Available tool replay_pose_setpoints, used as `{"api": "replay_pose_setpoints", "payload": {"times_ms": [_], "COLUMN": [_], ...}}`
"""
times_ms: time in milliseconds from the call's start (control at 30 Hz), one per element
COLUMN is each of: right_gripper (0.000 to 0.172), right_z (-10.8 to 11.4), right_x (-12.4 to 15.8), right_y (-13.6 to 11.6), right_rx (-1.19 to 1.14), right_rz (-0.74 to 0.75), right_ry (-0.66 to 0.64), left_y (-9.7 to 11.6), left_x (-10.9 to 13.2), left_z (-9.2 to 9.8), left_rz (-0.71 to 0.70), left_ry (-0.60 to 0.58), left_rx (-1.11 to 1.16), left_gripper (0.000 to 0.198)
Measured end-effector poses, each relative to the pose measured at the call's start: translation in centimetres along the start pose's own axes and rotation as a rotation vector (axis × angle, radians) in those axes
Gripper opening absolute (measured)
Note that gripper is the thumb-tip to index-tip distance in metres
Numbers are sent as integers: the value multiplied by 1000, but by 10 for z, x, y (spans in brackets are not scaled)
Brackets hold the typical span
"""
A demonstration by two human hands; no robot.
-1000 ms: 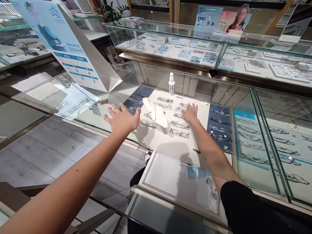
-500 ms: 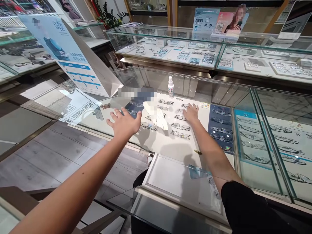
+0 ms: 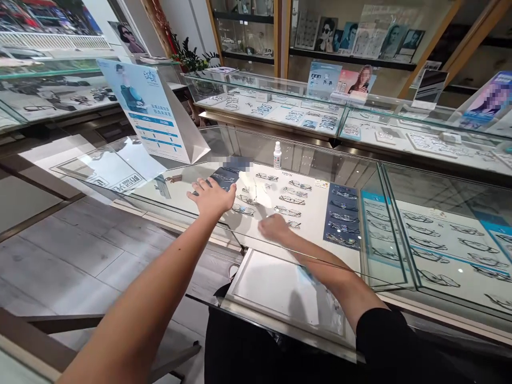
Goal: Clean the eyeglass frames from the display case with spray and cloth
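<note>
1. While our left hand [image 3: 212, 196] spreads its fingers apart over the glass case [image 3: 314, 224], our right hand [image 3: 275, 228] is curled and blurred; we cannot tell whether it grips anything.
2. We see the pale cloth [image 3: 262, 194] between both hands, just beyond the right, which is nearer; its long axis slants from upper left down towards that hand.
3. We make out upside-down lettering [image 3: 287, 173], perhaps "Namix"; the white bottle's [image 3: 277, 156] label is too small to read.

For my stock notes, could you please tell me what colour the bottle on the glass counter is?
The bottle is mostly white, best seen in the head view.
</note>
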State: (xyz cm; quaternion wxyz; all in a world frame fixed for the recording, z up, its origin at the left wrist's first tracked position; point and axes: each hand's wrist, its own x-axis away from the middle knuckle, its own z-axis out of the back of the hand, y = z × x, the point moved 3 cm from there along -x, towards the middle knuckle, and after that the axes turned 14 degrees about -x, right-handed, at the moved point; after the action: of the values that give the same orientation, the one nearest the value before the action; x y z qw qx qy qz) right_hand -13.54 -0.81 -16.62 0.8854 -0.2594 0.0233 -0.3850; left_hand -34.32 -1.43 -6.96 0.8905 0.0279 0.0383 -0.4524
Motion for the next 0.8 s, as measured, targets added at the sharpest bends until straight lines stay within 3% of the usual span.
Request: {"api": "replay_pose_setpoints", "payload": {"times_ms": [100,200,300,400,500,633,700,800], "right_gripper": [27,38,47,44,47,42,42,60], "right_z": [-28,-43,-42,-26,-1,19,15,-7], "right_x": [32,64,96,134,182,263,304,350], "right_y": [-32,-51,-62,-68,-75,-82,-82,-70], "right_rx": [59,114,140,91,-122,-133,-104,-80], "right_rz": [181,223,194,167,146,179,296,357], "right_ry": [-150,-226,-231,-218,-178,-75,4,177], "left_y": [1,2,2,3,2,1,0,-1], "left_x": [-2,-3,-4,-6,-8,-12,-15,-16], "left_z": [1,3,4,4,3,-1,-3,-5], "left_rz": [-4,-11,-11,-8,-8,-24,-47,-65], "left_ry": [3,-10,-13,-9,-1,33,42,49], "left_rx": [20,35,46,48,61,139,190,261], "left_gripper": [113,114,116,116,114,113,116,116]}}
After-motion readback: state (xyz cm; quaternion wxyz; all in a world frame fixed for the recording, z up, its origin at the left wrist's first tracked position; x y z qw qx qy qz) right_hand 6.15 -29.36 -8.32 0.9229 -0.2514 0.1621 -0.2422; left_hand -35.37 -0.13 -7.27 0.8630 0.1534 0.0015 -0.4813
